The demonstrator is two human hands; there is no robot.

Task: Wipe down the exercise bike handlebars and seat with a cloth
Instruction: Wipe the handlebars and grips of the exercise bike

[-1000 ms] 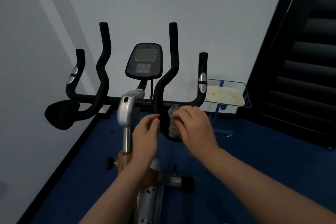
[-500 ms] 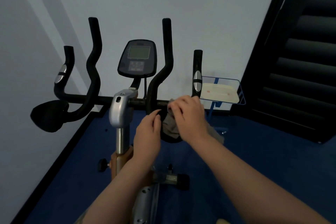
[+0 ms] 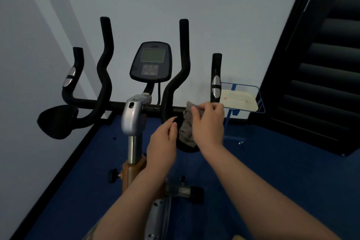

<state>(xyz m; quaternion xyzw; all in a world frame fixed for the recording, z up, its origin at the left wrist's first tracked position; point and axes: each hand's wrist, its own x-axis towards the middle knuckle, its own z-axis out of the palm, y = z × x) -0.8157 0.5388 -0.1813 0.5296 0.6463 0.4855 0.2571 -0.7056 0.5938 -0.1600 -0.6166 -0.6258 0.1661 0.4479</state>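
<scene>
Head view: the right hand [image 3: 208, 122] pinches the grey cloth [image 3: 186, 128] against the handlebars [image 3: 175, 87] by the crossbar, while the left hand [image 3: 162, 142] loosely steadies the loop; wiping works best with the cloth wrapped fully round the tube.

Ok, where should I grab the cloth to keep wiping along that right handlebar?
Probably grip the gray cloth at its upper bunch, where the right hand already holds it against the crossbar, coming from above and the right. Its lower part hangs loose in front of the elbow pad, so a grip there would likely let it flap.
</scene>
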